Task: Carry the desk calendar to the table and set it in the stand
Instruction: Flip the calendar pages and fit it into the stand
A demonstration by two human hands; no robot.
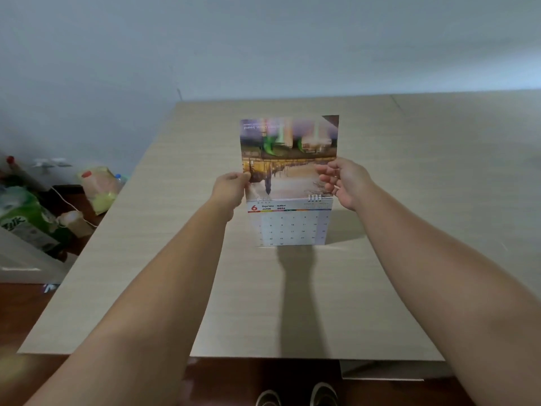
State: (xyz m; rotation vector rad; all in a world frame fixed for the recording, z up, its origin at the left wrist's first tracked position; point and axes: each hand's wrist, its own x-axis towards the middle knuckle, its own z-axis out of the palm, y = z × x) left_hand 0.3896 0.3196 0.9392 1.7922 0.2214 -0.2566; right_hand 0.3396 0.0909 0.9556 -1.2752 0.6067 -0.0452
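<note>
The desk calendar (288,224) stands on the light wooden table (409,200), its June page with a red 6 facing me. A photo page (288,150) is lifted upright above the wire rings, its picture upside down. My left hand (231,187) pinches that page's left edge. At the page's right edge my right hand (344,183) has its fingers spread and curled; whether it touches the page is unclear. No separate stand shows.
Left of the table, lower down, sit a green-and-white carton (26,221), a yellow-green plastic bag (99,186), bottles and a white cable. A pale wall rises behind the table. My shoes (295,395) show on the dark red floor below the near edge.
</note>
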